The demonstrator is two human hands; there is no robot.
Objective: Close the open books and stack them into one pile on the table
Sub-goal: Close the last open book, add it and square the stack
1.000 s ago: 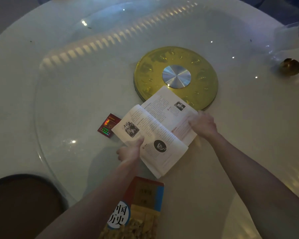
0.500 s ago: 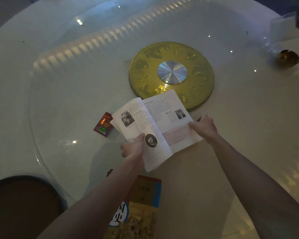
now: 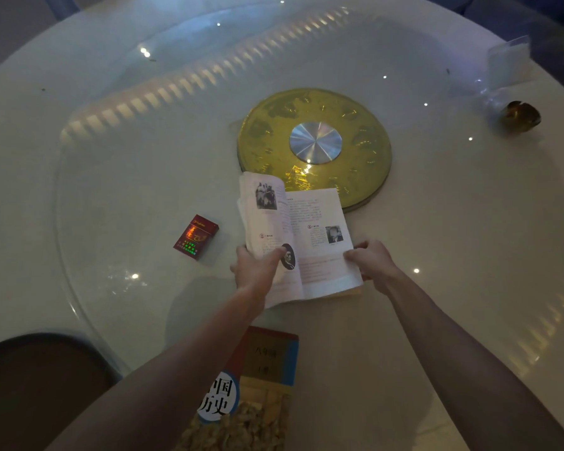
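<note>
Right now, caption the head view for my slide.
Both hands, left hand and right hand, grip an open book above a closed book on a round table.

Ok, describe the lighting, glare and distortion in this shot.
Head view: dim overall, colours muted; ceiling lights reflect as bright dots and a striped band on the glass turntable; wide-angle lens curves the table edge; the open book text is too soft to read; the far corners fall darkest.

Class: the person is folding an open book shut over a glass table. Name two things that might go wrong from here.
1. The left hand has its thumb on the page, so the open book may close on it or crease pages.
2. The red packet lies close to the left; swinging pages might knock it.
</note>
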